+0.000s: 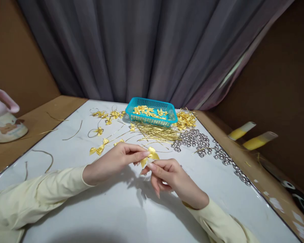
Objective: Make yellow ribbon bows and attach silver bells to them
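Over the middle of the white board, a yellow ribbon bow point(153, 154) is held up between my two hands. My left hand point(123, 154) pinches its upper left side between thumb and fingers. From below right, my right hand point(169, 175) grips the bow's lower part with thumb and forefinger, its other fingers loosely curled. The fingertips cover part of the bow, so I cannot tell whether a cord or bead is in the pinch. Just beyond lie gold cords point(158, 132) in a pile and many silver beads point(192, 138).
A blue basket point(152, 118) holding yellow bows stands at the back. More bows point(186, 119) are heaped to its right, and bows with cord loops point(99, 131) lie left. A pink-handled mug point(6, 123) is far left; two yellow-and-clear tubes point(259, 140) lie right.
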Motion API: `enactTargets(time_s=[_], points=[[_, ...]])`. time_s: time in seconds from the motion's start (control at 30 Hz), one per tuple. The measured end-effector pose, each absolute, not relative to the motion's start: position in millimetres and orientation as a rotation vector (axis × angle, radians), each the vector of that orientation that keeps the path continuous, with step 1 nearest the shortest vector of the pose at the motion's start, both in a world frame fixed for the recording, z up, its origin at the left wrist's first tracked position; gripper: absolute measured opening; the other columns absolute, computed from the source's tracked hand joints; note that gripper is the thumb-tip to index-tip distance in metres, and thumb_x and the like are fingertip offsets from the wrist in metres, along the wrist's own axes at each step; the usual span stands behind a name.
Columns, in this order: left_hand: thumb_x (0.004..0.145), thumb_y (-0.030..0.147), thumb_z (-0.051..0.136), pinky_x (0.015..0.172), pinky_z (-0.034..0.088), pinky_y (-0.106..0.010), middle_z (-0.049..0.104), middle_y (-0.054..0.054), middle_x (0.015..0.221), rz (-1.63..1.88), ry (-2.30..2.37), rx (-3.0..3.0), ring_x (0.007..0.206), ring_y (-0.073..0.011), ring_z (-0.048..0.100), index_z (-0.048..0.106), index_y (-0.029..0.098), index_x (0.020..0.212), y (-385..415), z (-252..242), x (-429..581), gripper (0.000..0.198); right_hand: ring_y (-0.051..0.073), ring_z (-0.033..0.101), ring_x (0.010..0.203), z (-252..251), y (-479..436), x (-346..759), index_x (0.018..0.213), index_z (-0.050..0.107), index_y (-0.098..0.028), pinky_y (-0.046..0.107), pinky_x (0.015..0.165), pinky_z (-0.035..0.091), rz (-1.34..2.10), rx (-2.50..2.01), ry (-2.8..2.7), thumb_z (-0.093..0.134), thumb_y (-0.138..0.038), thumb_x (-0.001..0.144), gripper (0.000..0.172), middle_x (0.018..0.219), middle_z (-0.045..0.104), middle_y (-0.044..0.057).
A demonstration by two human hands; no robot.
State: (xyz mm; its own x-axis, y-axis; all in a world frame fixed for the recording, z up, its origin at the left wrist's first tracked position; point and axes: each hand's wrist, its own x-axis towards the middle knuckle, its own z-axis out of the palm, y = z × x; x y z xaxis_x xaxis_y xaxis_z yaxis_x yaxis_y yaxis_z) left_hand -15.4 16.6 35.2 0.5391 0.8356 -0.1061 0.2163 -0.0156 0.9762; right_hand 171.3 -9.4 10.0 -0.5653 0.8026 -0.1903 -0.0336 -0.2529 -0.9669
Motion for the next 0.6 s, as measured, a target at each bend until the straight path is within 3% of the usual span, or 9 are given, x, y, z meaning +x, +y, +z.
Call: enactTargets(time_s=[0.17, 0.27, 0.43, 0.6], points=[[0.085, 0.038, 0.053, 0.067, 0.036, -0.025, 0.054, 0.001, 0.072, 0.64, 0.983, 1.616, 0.071, -0.0134, 0.046, 0.065, 0.016, 0.077, 18.7, 41.3, -17.6, 0.026, 0.003, 0.029, 0.031, 12.0, -5.8, 181.2, 0.095, 0.064, -0.009, 0.018, 0.034, 0.017, 2.055, -0.84, -1.379, 0.046, -0.04, 0.091, 0.036, 0.046, 0.056, -0.003], [0.088, 0.032, 0.05, 0.072, 0.039, -0.027, 0.058, -0.002, 0.081, 0.618, 0.908, 1.735, 0.079, -0.0156, 0.051, 0.065, 0.017, 0.084, 18.7, 46.9, -19.6, 0.022, 0.004, 0.032, 0.031, 16.4, -5.0, 184.5, 0.106, 0.054, -0.013, 0.017, 0.034, 0.02, 1.991, -0.872, -1.447, 0.047, -0.039, 0.091, 0.031, 0.047, 0.057, -0.004], [0.091, 0.024, 0.045, 0.073, 0.04, -0.027, 0.056, -0.004, 0.084, 0.742, 0.873, 2.097, 0.081, -0.0159, 0.052, 0.063, 0.017, 0.083, 16.8, 57.4, -22.9, 0.021, 0.005, 0.038, 0.036, 23.7, -9.0, 183.6, 0.103, 0.04, -0.022, 0.018, 0.038, 0.027, 1.514, -0.973, -1.54, 0.048, -0.038, 0.09, 0.023, 0.06, 0.058, -0.006], [0.091, 0.013, 0.039, 0.07, 0.041, -0.027, 0.056, -0.007, 0.085, 0.817, 0.761, 2.447, 0.078, -0.0156, 0.052, 0.062, 0.013, 0.093, 19.7, 68.7, -20.7, 0.023, 0.004, 0.043, 0.04, 26.0, -13.3, 186.0, 0.096, 0.041, -0.024, 0.021, 0.042, 0.033, 1.073, -0.891, -1.643, 0.039, -0.029, 0.095, 0.006, 0.078, 0.056, -0.003]])
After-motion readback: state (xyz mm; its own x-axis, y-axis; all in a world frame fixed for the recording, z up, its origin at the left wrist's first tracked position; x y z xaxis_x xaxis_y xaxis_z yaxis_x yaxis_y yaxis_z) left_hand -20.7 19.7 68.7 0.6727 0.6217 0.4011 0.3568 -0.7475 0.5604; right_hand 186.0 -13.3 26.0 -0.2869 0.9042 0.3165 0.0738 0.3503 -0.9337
